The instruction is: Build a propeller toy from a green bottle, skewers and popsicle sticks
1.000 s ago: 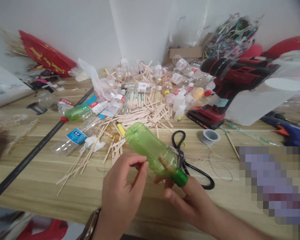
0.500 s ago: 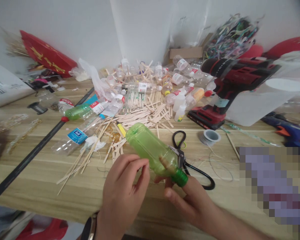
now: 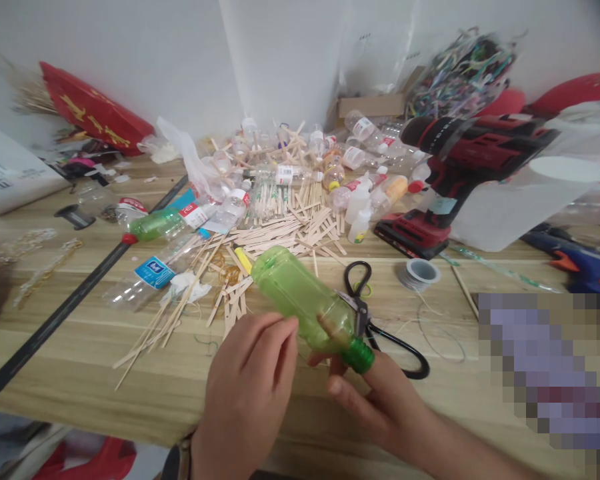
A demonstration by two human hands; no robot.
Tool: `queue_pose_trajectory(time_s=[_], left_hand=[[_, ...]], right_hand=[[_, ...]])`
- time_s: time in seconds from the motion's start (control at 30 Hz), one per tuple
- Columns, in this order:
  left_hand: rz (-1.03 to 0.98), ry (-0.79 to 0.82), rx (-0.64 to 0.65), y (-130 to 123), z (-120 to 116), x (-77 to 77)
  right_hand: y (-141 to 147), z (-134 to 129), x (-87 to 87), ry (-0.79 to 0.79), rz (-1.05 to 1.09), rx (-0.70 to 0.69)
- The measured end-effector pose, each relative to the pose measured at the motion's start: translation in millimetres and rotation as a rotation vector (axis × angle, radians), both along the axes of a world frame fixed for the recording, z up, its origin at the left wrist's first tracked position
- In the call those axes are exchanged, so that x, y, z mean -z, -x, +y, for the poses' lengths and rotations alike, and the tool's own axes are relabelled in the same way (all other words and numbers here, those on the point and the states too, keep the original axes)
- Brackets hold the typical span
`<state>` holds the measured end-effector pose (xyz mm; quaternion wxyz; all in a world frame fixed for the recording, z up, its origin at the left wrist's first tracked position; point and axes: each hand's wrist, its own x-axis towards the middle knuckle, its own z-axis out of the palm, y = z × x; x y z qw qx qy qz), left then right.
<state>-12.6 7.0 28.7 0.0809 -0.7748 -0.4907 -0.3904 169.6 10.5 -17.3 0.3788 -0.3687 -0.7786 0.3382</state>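
A green see-through plastic bottle is held at a slant above the table, its threaded, capless neck toward my right hand. My right hand supports it near the neck, with fingers behind it that show through the plastic. My left hand is close to the bottle's lower side, thumb and fingertips pressed together. Whatever is in that pinch, if anything, is too small to make out. Behind the neck lie black-handled scissors, partly covered by the bottle and my right hand.
Wooden sticks and several clear bottles crowd the middle and back. A red-black cordless drill stands right, near a spool and a blue glue gun. A dark rod crosses the left side.
My left hand has shifted very slightly, still pinched beside the bottle. The bottle and my right hand have stayed nearly in place.
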Motion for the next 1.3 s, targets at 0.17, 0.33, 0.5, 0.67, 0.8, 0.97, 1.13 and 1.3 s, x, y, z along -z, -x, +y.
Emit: queue_pose_trajectory(time_s=[0.17, 0.33, 0.5, 0.67, 0.8, 0.97, 1.13, 1.3], left_hand=[[-0.062, 0.083, 0.004, 0.3, 1.6, -0.6], [-0.296, 0.235, -0.014, -1.3, 6.4, -0.9], [-0.735, 0.543, -0.043, -3.0, 11.9, -3.4], [-0.991, 0.762, 0.025, -1.4, 19.2, -3.7], [-1.109, 0.84, 0.067, -0.4, 21.7, -0.2], [-1.218, 0.852, 0.106, -0.5, 24.6, 6.3], [-1.36, 0.893, 0.228, -3.4, 26.0, 8.2], [-1.308, 0.997, 0.563, -8.7, 22.2, 3.5]], right_hand=[[-0.6, -2.0, 0.2, 0.022, -0.002, -0.005], [-0.5, -3.2, -0.6, 0.036, -0.008, 0.002], [-0.6, -2.2, -0.4, 0.032, -0.018, 0.004], [-0.8, -2.3, 1.7, 0.054, -0.006, -0.002], [-2.0, -3.4, 2.8, 0.055, 0.0, 0.008], [-2.5, -3.3, 1.5, 0.074, 0.033, 0.011], [-1.2, -1.9, -5.5, 0.073, 0.155, -0.054], [-1.9, -1.1, -11.6, 0.101, 0.216, -0.146]])
